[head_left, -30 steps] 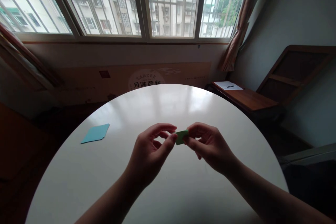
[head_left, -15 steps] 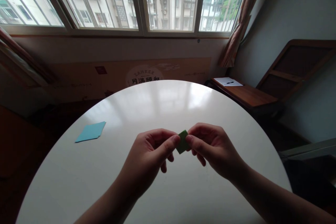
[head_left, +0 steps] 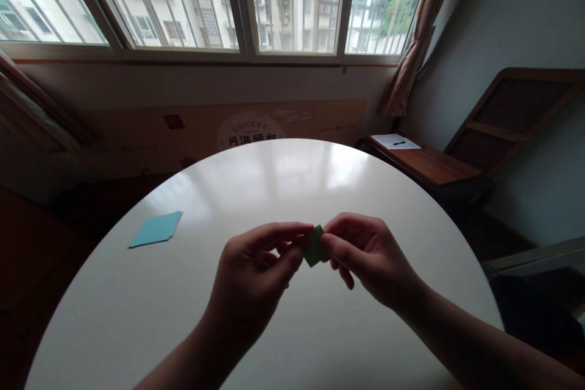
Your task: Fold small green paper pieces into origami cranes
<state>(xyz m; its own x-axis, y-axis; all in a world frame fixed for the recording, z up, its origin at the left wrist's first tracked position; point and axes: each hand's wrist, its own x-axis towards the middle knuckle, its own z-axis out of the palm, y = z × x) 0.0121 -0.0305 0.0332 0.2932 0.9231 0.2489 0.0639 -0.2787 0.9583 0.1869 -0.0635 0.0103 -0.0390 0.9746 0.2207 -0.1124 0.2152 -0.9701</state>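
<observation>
A small piece of folded green paper is held up over the white round table, one corner pointing up and one down. My right hand pinches its right edge between thumb and forefinger, the other fingers curled below. My left hand is at its left edge; the forefinger reaches the upper left side and the thumb lies lower, against the left corner. Where the left fingers press behind the paper is hidden. Light-blue square paper, apparently a few stacked sheets, lies on the table to the left.
Beyond the right of the table stands a wooden chair with a white sheet and a pen on its seat. A long printed cardboard box leans under the barred window. Curtains hang at the sides.
My left thumb has slid down and left off the paper's face, and the left forefinger has straightened along its upper edge. My right hand keeps its pinch.
</observation>
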